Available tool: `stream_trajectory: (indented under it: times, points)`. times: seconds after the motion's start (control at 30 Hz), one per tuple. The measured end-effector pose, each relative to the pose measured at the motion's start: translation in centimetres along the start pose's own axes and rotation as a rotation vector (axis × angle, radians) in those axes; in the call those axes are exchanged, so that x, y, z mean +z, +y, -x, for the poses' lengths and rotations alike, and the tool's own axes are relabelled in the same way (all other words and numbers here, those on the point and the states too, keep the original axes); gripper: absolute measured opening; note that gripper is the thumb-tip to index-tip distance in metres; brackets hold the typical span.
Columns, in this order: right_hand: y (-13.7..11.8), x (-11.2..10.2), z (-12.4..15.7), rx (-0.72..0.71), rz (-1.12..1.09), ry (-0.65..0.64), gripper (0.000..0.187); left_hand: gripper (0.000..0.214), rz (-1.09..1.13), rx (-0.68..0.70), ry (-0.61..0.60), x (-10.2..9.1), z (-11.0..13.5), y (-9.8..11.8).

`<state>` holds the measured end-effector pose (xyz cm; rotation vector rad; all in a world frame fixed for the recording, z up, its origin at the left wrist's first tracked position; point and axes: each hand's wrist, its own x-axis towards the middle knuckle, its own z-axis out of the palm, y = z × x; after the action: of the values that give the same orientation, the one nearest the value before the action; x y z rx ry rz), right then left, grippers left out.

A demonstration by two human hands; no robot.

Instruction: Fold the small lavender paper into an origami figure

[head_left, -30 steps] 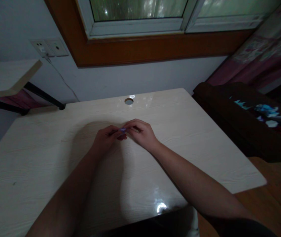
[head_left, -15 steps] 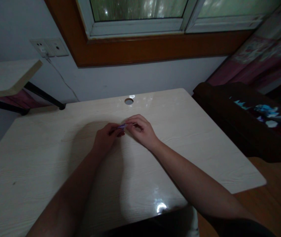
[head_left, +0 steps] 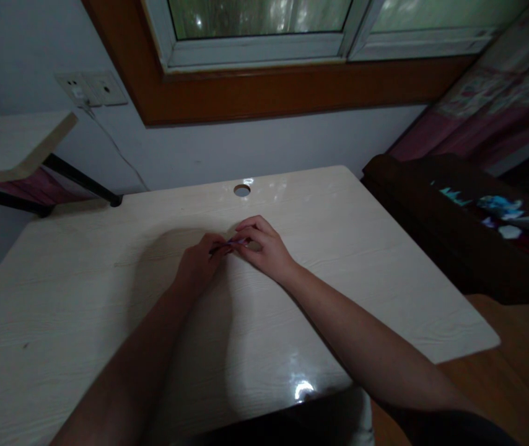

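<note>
Above the middle of the pale wood-grain desk (head_left: 292, 322), my two hands meet fingertip to fingertip. Between them is a small, thin purple piece (head_left: 230, 242), mostly covered by the fingers, so its kind does not show. My left hand (head_left: 199, 257) pinches its left side with thumb and fingers. From the right, my right hand (head_left: 267, 248) closes thumb and forefinger on its other side, the remaining fingers curved above.
A round cable hole (head_left: 242, 191) lies near the desk's back edge. At the left a raised shelf (head_left: 18, 145) stands on black legs. A wall socket (head_left: 90, 90) holds a plug with a white cord. Dark furniture (head_left: 450, 229) with colourful items sits beyond the right edge.
My right fingertips have moved slightly left and down onto the purple piece, closing up to my left fingers. Less of the piece shows now.
</note>
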<state>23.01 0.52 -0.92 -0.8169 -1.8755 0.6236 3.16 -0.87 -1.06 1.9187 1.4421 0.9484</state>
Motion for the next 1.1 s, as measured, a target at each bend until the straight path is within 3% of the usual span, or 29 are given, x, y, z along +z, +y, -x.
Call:
stream_trajectory:
  times: [0.37, 0.67, 1.1]
  points:
    - [-0.05, -0.22, 0.02, -0.031, 0.058, -0.032, 0.013, 0.022, -0.243, 0.113, 0.031, 0.07, -0.02, -0.94]
    - [-0.13, -0.37, -0.12, -0.074, 0.100, -0.055, 0.008, 0.018, -0.355, 0.238, -0.053, -0.07, 0.03, -0.51]
    - [0.21, -0.37, -0.21, -0.056, 0.092, 0.019, 0.010, 0.019, -0.302, 0.118, 0.031, -0.20, -0.08, -0.38]
